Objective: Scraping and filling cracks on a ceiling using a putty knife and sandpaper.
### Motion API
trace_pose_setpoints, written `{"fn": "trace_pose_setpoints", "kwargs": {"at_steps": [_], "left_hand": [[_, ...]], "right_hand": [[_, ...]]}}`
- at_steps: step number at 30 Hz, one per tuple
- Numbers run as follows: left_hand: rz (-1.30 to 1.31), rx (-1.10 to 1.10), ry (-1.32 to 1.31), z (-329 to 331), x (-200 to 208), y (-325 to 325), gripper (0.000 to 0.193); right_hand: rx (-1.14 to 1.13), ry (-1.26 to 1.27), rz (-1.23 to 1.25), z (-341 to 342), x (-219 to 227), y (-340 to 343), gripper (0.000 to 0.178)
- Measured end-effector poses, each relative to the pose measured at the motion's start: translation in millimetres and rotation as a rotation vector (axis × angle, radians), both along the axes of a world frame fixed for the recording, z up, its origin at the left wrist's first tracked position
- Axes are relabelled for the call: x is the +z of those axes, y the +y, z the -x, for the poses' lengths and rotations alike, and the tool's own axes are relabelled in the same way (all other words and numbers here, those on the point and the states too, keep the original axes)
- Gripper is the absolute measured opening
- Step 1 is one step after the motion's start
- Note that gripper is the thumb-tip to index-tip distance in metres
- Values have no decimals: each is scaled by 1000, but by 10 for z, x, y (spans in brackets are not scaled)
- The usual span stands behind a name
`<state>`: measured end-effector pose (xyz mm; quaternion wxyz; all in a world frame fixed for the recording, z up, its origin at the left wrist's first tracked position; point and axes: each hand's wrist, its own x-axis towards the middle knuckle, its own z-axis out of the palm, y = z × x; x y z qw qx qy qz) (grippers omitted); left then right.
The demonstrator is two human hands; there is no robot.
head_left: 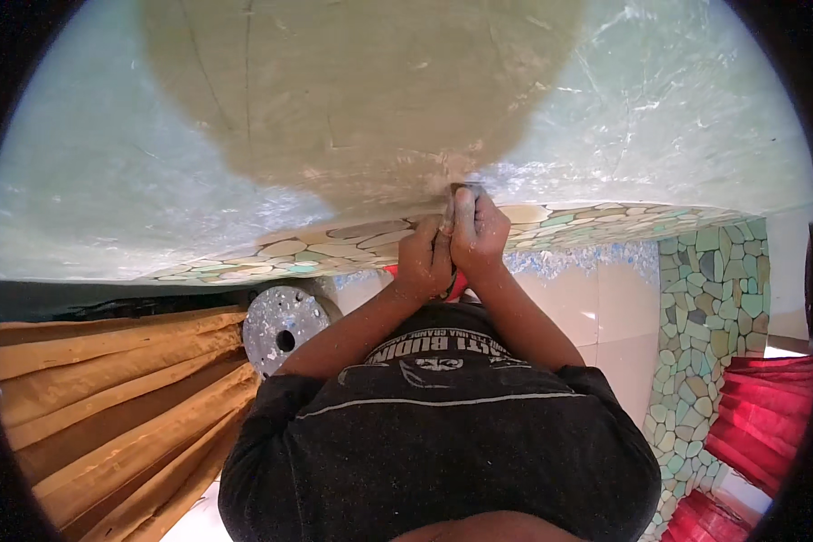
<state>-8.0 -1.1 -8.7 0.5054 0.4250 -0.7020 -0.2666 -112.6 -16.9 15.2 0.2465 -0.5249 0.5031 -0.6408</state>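
My left hand [424, 257] and my right hand [481, 233] are pressed close together against the lower part of a pale green wall [605, 117]. Both have curled fingers, dusted with whitish powder. At the right fingertips a small dark edge touches the wall; the rest of that item is hidden by the fingers. The left fingers lie right beside the right hand, and whatever they grip is covered. Whitish scuffs and scratches mark the wall around this spot, and a broad shadow falls across it.
Stone-patterned tiling [343, 237] runs along the wall's foot. A round, speckled grey stool top [286, 327] stands close by my left forearm. Orange curtains [126, 388] hang at the left, red curtains [763, 420] at the right. Bluish flakes [587, 260] litter the pale floor tiles.
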Motion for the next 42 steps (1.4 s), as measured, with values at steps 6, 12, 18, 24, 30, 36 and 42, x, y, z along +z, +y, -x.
{"fn": "trace_pose_setpoints", "kwargs": {"at_steps": [6,12,18,24,30,36,42], "left_hand": [[13,-8,91,9,204,-26,12],[-71,-10,75,11,7,-4,11],[-81,-34,49,-28,-28,-59,12],[-117,-62,37,-42,-101,-58,13],[-139,-47,11,-44,-329,-15,14],[-99,-24,29,-9,-113,-9,14],[-89,-59,3,1,-215,-28,13]], "right_hand": [[69,-69,-57,-15,205,-3,25],[58,-82,-60,4,-134,-39,22],[45,-42,16,0,-209,-69,25],[6,-43,-18,-36,-206,-41,29],[-1,8,-68,6,-399,17,20],[-60,36,5,-30,-134,12,28],[-58,6,-70,18,-396,-16,26]]}}
